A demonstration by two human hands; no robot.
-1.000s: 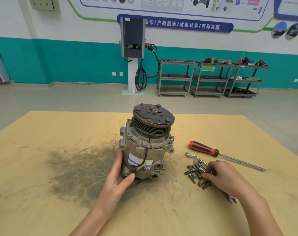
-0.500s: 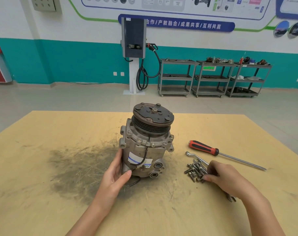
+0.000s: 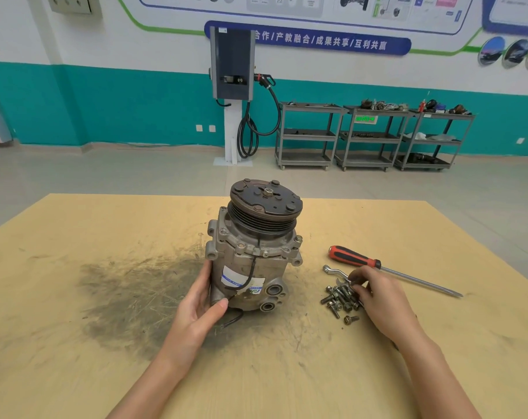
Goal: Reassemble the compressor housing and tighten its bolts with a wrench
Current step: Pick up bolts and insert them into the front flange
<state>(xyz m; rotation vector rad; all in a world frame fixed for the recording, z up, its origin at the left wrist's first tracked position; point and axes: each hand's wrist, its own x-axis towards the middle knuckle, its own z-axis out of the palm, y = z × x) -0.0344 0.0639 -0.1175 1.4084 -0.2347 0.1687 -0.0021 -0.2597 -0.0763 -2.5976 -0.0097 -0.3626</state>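
On bolts (image 3: 339, 299), right hand (image 3: 382, 300) fingers (image 3: 358, 288) curl.

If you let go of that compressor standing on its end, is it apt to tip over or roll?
The compressor stands upright with its wide pulley on top, so it probably carries weight high and could tip if nudged. The left hand steadies its lower side, which suggests caution. Its metal body looks heavy, and the protruding mounting ears would likely stop it from rolling far.
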